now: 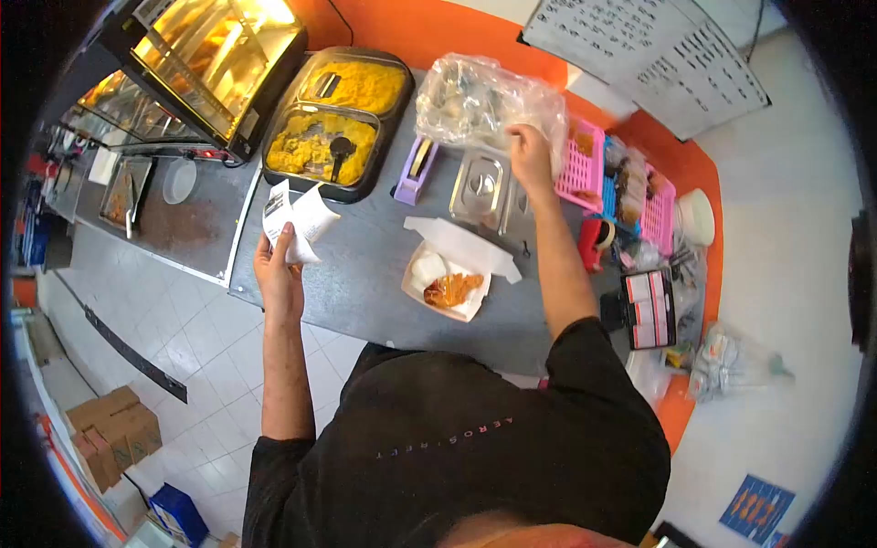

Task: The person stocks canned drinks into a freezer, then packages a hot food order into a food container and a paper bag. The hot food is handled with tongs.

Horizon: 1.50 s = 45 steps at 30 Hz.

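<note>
My left hand [280,274] is closed on a white printed paper slip [311,216], curled at its edges, held over the counter's front edge. My right hand [534,160] reaches across to the back, its fingers curled together by the right end of a clear plastic bag [461,96]. What those fingers hold, if anything, is too small to make out. Between my arms stands an open paper food box [470,307], with a white mound that looks like rice [428,268] and a piece of fried chicken [454,289] inside. Behind the box is a metal pan [479,187].
Two black-rimmed trays of yellow food [352,87] sit beside a lit display warmer [215,68]. A purple tape dispenser [412,178] stands near them. On the right are pink baskets [579,169], a red tape dispenser [589,245] and a black holder [649,309].
</note>
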{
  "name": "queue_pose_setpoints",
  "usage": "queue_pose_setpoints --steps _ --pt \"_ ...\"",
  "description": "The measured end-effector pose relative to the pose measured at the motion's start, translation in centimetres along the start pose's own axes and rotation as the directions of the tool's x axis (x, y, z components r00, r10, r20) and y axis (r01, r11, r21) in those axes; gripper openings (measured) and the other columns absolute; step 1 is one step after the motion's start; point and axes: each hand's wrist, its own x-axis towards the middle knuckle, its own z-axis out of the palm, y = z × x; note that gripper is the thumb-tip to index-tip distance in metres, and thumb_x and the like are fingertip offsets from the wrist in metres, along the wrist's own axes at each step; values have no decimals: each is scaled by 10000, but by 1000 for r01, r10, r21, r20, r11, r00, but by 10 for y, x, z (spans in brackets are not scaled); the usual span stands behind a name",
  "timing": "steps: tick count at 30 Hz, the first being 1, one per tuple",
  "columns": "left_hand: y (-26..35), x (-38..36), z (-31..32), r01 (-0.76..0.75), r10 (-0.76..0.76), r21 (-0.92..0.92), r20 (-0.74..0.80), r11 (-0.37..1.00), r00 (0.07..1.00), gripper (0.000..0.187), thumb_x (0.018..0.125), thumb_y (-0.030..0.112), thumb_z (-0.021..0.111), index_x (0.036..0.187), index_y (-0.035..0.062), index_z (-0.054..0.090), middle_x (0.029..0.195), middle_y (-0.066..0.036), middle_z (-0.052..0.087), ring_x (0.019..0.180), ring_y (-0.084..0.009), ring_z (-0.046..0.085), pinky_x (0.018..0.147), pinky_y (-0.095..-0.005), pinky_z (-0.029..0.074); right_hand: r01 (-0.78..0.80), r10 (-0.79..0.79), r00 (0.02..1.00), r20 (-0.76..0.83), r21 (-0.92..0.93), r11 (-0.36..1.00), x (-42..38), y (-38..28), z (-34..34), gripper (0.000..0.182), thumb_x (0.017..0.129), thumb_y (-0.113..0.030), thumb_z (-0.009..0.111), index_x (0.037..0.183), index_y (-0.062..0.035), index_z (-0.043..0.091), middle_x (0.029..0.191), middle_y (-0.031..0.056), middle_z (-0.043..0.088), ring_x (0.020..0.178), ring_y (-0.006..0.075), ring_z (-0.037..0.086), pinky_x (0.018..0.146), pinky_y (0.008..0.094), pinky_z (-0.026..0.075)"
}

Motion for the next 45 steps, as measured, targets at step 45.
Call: queue_pose_setpoints --steps 45 --pt "-31 -37 2 -197 233 262 -115 945 966 270 855 157 685 1060 1 604 957 -72 668 850 -107 611 758 -255 469 -210 155 977 150 501 840 -65 3 -29 128 811 11 632 936 10 653 934 59 651 871 149 608 807 272 486"
